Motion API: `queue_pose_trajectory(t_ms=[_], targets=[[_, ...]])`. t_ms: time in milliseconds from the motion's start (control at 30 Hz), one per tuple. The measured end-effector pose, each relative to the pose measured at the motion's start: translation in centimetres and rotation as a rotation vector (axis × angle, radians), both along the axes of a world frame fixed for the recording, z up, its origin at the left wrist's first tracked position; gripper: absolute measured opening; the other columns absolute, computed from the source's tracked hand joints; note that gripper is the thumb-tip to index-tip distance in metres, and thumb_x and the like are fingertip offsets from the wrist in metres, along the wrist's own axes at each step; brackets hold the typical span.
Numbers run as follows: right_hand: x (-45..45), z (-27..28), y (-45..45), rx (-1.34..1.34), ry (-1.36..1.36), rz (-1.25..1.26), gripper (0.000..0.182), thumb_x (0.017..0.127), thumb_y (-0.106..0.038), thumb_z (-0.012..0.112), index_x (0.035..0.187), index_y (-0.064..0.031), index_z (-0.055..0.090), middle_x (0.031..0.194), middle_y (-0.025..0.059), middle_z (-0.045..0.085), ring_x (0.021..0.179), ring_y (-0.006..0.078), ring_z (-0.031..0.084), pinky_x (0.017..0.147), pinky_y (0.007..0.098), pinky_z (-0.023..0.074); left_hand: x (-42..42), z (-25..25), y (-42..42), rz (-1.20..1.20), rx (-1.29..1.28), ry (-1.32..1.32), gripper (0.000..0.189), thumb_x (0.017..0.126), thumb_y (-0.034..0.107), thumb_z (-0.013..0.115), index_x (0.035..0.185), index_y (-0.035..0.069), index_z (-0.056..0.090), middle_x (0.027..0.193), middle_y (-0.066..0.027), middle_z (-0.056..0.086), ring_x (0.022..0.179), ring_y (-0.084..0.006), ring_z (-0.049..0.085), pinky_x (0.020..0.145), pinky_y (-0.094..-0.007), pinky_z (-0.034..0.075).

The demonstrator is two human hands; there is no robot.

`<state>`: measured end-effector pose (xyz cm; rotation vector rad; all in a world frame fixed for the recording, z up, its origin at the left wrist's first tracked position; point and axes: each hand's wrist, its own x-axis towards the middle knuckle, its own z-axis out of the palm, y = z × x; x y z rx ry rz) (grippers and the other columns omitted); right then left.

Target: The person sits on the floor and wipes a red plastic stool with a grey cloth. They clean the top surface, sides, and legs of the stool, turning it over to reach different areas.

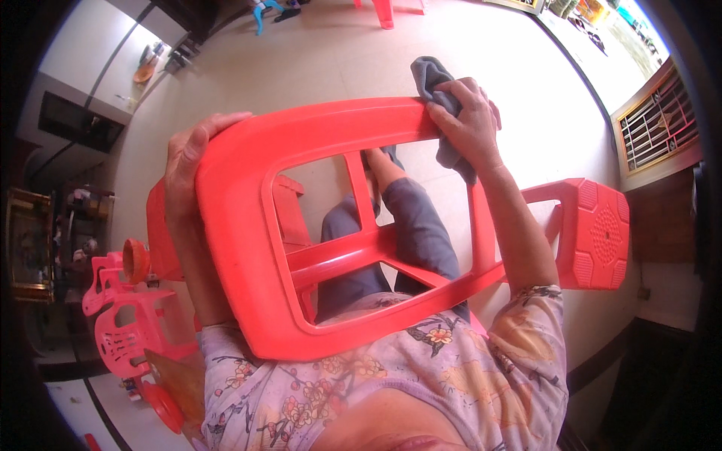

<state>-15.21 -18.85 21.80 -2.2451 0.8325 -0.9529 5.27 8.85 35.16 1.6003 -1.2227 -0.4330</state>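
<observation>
A red plastic stool [237, 214] lies tilted across my lap, its side frame and large opening turned up towards me. My left hand [189, 155] grips its rounded left edge, with the fingers over the far corner. On the far rail, my right hand [471, 118] holds a bunched dark grey cloth [431, 76] against the plastic. Part of the cloth hangs below my palm. Through the opening show red crossbars [344, 256] and my legs in dark trousers.
Another red stool [606, 234] stands at the right, with a textured seat. More red plastic [161, 237] shows behind my left forearm. Pink plastic chairs [132, 327] are at the left. Pale floor [316, 73] stretches ahead, with red stool legs [384, 12] at the far side.
</observation>
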Motion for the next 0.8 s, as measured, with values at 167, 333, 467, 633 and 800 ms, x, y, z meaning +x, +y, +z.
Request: queue_pose_trajectory(t_ms=[167,333,467,633,800], targets=[[2.4,2.3,4.7,-0.360,-0.308,0.181,0.031,0.069,-0.021,0.076,0.095,-0.0081,0.065,0.099,0.0115,0.058,0.095,0.0330,0.058,0.074,0.0458,0.0512,-0.1,-0.3,-0.4,0.048,0.026,0.013,0.082,0.091,0.066,0.043,0.126,-0.007,0.056,0.111,-0.0169,0.063,0.102,-0.0240,0.061,0.090,-0.0347,0.048],[7.7,9.2,11.4,-0.476,-0.486,0.502,0.024,0.074,-0.031,0.071,0.077,-0.0078,0.066,0.088,0.0092,0.059,0.088,0.0282,0.057,0.071,0.0419,0.0445,-1.4,-0.3,-1.1,0.083,-0.149,0.084,0.101,0.084,0.080,0.040,0.149,0.004,0.028,0.139,-0.0169,0.046,0.121,-0.0271,0.052,0.097,-0.0393,0.046],[10.4,12.0,15.4,-0.502,-0.546,0.655,0.029,0.079,-0.035,0.066,0.077,-0.0061,0.067,0.090,0.0128,0.064,0.085,0.0303,0.062,0.073,0.0424,0.0458,0.7,-2.2,-1.1,0.071,-0.339,0.244,0.109,0.080,0.084,0.038,0.155,0.008,0.015,0.142,-0.0145,0.042,0.125,-0.0290,0.048,0.105,-0.0423,0.039],[10.0,10.0,13.7,-0.370,-0.463,0.647,0.023,0.080,-0.026,0.069,0.093,-0.0089,0.063,0.087,0.0102,0.062,0.087,0.0323,0.063,0.070,0.0443,0.0487,-2.6,-1.2,-0.6,0.157,-0.315,0.200,0.113,0.078,0.083,0.042,0.156,0.007,0.009,0.138,-0.0138,0.045,0.123,-0.0246,0.048,0.107,-0.0392,0.036],[7.4,6.6,7.9,-0.220,-0.285,0.536,0.033,0.083,-0.039,0.066,0.093,-0.0082,0.063,0.087,0.0148,0.064,0.078,0.0365,0.065,0.069,0.0465,0.0516,-1.5,-0.5,-0.2,0.132,-0.179,0.054,0.108,0.082,0.071,0.059,0.152,0.001,0.018,0.123,-0.0153,0.054,0.104,-0.0209,0.060,0.085,-0.0324,0.051]])
